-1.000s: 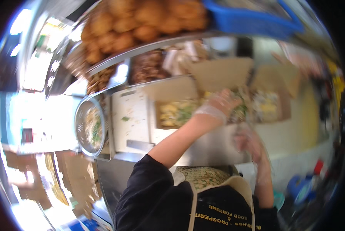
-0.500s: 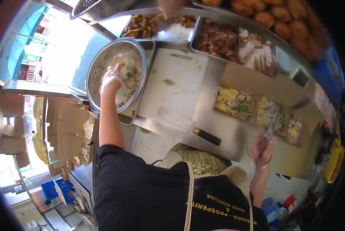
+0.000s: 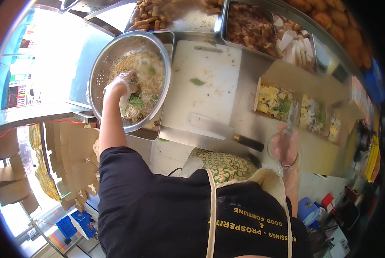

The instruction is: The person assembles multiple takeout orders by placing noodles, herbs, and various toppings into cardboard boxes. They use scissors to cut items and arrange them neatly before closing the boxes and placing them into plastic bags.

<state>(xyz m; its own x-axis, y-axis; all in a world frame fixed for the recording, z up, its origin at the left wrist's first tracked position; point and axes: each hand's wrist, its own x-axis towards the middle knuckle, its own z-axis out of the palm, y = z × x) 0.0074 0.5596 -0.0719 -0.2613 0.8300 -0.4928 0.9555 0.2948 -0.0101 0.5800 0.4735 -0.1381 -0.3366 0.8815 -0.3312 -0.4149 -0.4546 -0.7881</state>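
Note:
My left hand (image 3: 124, 84), in a thin clear glove, is down inside a perforated metal colander (image 3: 97, 92). Its fingers curl into leafy greens (image 3: 136, 101) and pale bean sprouts (image 3: 151, 81); the fingertips are partly hidden. Thin yellowish noodle-like strands lie at the colander's far side. On the right, my gloved right hand (image 3: 283, 148) is closed round the handles of a pair of scissors (image 3: 291, 118), blades pointing away from me. Just beyond the blades sits an open cardboard box (image 3: 257, 96) holding yellow pieces and greens, with two similar filled portions to its right.
A white cutting board (image 3: 214, 92) with a loose leaf lies between my hands. A black-handled knife (image 3: 248, 142) rests near its front edge. Behind stand metal trays with brown fried sticks (image 3: 151, 17), dark shredded food (image 3: 248, 28) and white slices (image 3: 297, 45).
My left hand has curled its fingers deeper into the greens. The scissors have shifted left, toward the leftmost box portion. The whole view has tilted and moved slightly.

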